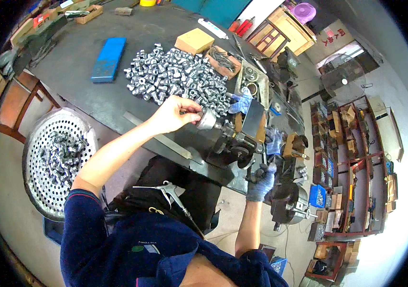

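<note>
My left hand (177, 114), bare, reaches over the bench edge with thumb and fingers pinched at the face of a silver round chuck (207, 119) on a small bench machine (235, 146). Whatever lies between the fingertips is mostly hidden. Just behind it spreads a big heap of small shiny metal fittings (175, 76). My right hand (261, 184), in a grey knitted glove, is closed round a dark handle (254, 175) at the machine's right end. A silver air blow gun (170, 192) lies across my lap.
A perforated metal basin (34, 158) with more fittings stands at lower left, by a wooden chair (10, 115). On the bench are a blue case (108, 60), a yellow block (194, 41) and blue-white gloves (241, 100). A grey motor-like unit (290, 203) and loaded shelves (357, 167) are at right.
</note>
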A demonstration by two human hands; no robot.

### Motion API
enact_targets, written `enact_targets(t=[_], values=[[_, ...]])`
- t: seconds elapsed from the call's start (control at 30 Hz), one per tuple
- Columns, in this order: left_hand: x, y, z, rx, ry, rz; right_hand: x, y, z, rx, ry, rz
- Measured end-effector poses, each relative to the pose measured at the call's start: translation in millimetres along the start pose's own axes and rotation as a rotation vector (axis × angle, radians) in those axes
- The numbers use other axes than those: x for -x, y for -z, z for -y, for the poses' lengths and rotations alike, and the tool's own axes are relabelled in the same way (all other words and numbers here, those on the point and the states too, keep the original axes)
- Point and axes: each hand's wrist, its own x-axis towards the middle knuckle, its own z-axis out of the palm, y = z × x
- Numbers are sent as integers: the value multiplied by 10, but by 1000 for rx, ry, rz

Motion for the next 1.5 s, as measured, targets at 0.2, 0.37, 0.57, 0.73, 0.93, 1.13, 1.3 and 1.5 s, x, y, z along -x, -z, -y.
enact_targets(t=[0.2,0.37,0.57,0.73,0.93,1.13,1.3,1.5], values=[[56,-5,-92,-64,37,-35,-4,-82,54,-66,-17,112],[78,-66,-109,-50,123,-72,-351,91,-397,-64,-41,66],[-17,-28,-132,48,154,-33,-1367,-253,-471,246,521,80],[0,70,-128,112,222,-28,-842,-684,253,-11,174,65],[74,101,-78,193,242,-51,-23,-371,442,-110,287,196],[130,151,-152,178,239,-83,-248,101,-277,-53,-54,66],[677,572,-355,9,256,-265,-845,-400,-351,447,401,-34],[1946,1420,-615,-453,362,-587,-792,-653,216,-86,349,110]])
